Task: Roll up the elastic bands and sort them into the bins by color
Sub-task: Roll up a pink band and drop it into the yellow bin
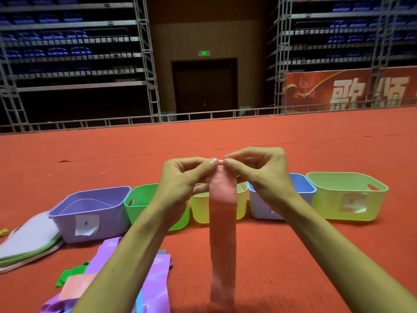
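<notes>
Below and left of the fingers (213, 162), nearest the wearer, a loose pile of bands (155, 274) in purple, green, pink and blue lies on the red floor (293, 256), partly covered by the left forearm. Straight under the fingers the pink elastic band (222, 233) hangs at full length. Its top edge is pinched between thumb and forefinger of the left hand (182, 177) and the right hand (259, 170), the thumb tips nearly meeting over a thin first turn. To roll it well, I judge, the edge should be held level and both thumbs turned together, with light tension on the hanging tail so the coil winds tight and does not cone to one side. The band's lower end is blurred at the bottom of the frame, so whether it touches the floor cannot be told, nor whether it is a doubled loop or a single layer. Beyond the fingers stand the bins: a purple bin (90, 213) far to the left, a green bin (137, 199) largely hidden by the left forearm, a small yellow bin (200, 206) behind the band, a blue bin (302, 184) mostly behind the right wrist, and a yellow-green bin (347, 199) to the right. Their paper labels are too small to read, and no pink bin shows, so the destination is unclear. Left of the purple bin, a stack of lids (29, 240) is cut off by the frame.
</notes>
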Demonstrator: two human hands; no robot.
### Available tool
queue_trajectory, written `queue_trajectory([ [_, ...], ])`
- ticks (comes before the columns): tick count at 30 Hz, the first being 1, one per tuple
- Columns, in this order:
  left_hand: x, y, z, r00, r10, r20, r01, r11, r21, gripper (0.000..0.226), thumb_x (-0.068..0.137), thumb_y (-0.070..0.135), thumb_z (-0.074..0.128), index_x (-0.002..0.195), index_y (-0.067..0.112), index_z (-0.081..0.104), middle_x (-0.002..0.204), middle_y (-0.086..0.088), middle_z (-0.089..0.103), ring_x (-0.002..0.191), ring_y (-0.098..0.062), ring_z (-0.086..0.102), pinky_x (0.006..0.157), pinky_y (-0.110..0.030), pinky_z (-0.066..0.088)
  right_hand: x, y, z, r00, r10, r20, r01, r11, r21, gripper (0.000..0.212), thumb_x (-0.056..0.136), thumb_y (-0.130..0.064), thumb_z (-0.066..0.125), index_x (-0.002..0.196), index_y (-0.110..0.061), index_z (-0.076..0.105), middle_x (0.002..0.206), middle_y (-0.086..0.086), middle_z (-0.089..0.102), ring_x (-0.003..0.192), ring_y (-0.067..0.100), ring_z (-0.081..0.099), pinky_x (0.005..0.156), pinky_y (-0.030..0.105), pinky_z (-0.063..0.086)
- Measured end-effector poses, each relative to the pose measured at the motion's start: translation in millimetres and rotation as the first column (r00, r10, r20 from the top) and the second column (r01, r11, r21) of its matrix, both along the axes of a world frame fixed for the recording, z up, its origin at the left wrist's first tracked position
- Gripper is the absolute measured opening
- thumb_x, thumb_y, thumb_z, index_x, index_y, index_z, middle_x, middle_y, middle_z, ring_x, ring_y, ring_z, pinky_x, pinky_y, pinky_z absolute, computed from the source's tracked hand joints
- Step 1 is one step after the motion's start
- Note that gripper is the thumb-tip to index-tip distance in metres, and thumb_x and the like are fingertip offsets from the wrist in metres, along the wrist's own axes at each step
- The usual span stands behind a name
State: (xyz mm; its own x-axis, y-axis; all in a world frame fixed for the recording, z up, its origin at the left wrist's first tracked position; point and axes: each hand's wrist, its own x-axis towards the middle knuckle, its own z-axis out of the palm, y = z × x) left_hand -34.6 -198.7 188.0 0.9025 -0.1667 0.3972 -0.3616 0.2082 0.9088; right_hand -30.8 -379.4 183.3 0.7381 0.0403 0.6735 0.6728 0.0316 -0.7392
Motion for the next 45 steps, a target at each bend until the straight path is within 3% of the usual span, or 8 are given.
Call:
queue_trajectory([
  [6, -2.0, -0.1, 1.1, 1.000, 0.014, -0.005, -0.015, 1.000, -0.010, 0.025, 0.084, 0.010, 0.071, 0.102, -0.008, 0.074, 0.098, -0.023, 0.075, 0.084, -0.024, 0.071, 0.063, -0.025, 0.058, -3.5, -2.4, 1.5, 0.998, 0.053, -0.042, -0.051, 0.998, 0.038, 0.005, 0.086, 0.004, 0.076, 0.090, 0.002, 0.077, 0.083, 0.022, 0.077, 0.075, 0.023, 0.071, 0.070, 0.041, 0.062],
  [13, -6.9, -1.0, 3.8, 1.000, 0.006, 0.011, -0.006, 1.000, 0.004, 0.015, 0.088, -0.003, 0.067, 0.097, 0.002, 0.078, 0.096, -0.018, 0.077, 0.082, -0.020, 0.073, 0.066, -0.023, 0.058, -5.6, 1.1, 1.3, 0.992, 0.103, -0.071, -0.095, 0.991, 0.098, 0.016, 0.083, 0.014, 0.071, 0.086, -0.001, 0.076, 0.077, 0.011, 0.076, 0.072, 0.018, 0.070, 0.067, 0.031, 0.060],
  [18, -10.0, 0.3, 5.0, 1.000, -0.011, 0.017, 0.011, 1.000, -0.007, 0.017, 0.086, -0.002, 0.068, 0.099, 0.003, 0.078, 0.092, -0.012, 0.078, 0.078, -0.016, 0.072, 0.066, -0.022, 0.056, -6.1, 3.0, 1.0, 0.978, 0.167, -0.127, -0.148, 0.977, 0.152, 0.018, 0.084, 0.014, 0.070, 0.087, -0.003, 0.075, 0.079, 0.012, 0.075, 0.074, 0.021, 0.069, 0.069, 0.031, 0.060],
  [22, -14.6, -0.1, 7.4, 1.000, -0.011, 0.024, 0.011, 1.000, 0.004, 0.032, 0.073, 0.014, 0.078, 0.103, 0.002, 0.077, 0.097, -0.015, 0.078, 0.084, -0.019, 0.074, 0.065, -0.023, 0.057, -7.5, 3.2, 0.8, 0.970, 0.201, -0.140, -0.174, 0.967, 0.184, 0.019, 0.084, 0.014, 0.069, 0.086, -0.004, 0.075, 0.081, 0.014, 0.075, 0.076, 0.023, 0.069, 0.067, 0.029, 0.058],
  [30, -13.1, 1.6, 5.1, 0.999, -0.007, 0.052, 0.009, 1.000, -0.026, 0.028, 0.071, 0.012, 0.078, 0.094, -0.002, 0.078, 0.094, -0.019, 0.078, 0.085, -0.021, 0.075, 0.072, -0.024, 0.059, -5.4, 1.8, -1.9, 0.973, 0.213, -0.093, -0.199, 0.970, 0.140, 0.020, 0.083, 0.012, 0.071, 0.089, -0.006, 0.077, 0.084, 0.014, 0.075, 0.081, 0.022, 0.070, 0.073, 0.027, 0.057],
  [35, -13.3, 2.0, 4.9, 0.997, 0.014, 0.079, -0.014, 1.000, 0.000, 0.029, 0.066, 0.014, 0.081, 0.093, 0.002, 0.079, 0.095, -0.019, 0.078, 0.086, -0.023, 0.075, 0.073, -0.026, 0.059, -3.7, -1.5, -2.8, 0.964, 0.206, -0.166, -0.200, 0.978, 0.050, 0.029, 0.078, -0.008, 0.081, 0.107, -0.008, 0.076, 0.098, 0.015, 0.076, 0.095, 0.025, 0.070, 0.082, 0.040, 0.056],
  [41, -11.6, 4.5, -1.5, 0.998, 0.007, 0.063, -0.007, 1.000, 0.002, 0.033, 0.065, 0.012, 0.082, 0.095, -0.001, 0.077, 0.094, -0.025, 0.076, 0.088, -0.030, 0.075, 0.080, -0.031, 0.060, -2.5, 0.6, -3.7, 0.978, 0.122, -0.168, -0.130, 0.991, -0.039, 0.011, 0.087, -0.012, 0.078, 0.093, -0.002, 0.077, 0.083, 0.010, 0.077, 0.076, 0.013, 0.070, 0.062, 0.024, 0.054],
  [45, -11.4, 7.5, -2.2, 1.000, -0.006, 0.029, 0.007, 1.000, -0.025, 0.030, 0.062, 0.010, 0.082, 0.092, 0.004, 0.079, 0.093, -0.021, 0.078, 0.087, -0.026, 0.075, 0.077, -0.028, 0.059, -2.5, 1.1, -3.1, 0.980, 0.147, -0.137, -0.152, 0.988, -0.027, 0.010, 0.085, -0.008, 0.078, 0.091, 0.000, 0.077, 0.082, 0.017, 0.076, 0.074, 0.018, 0.069, 0.065, 0.027, 0.056],
])
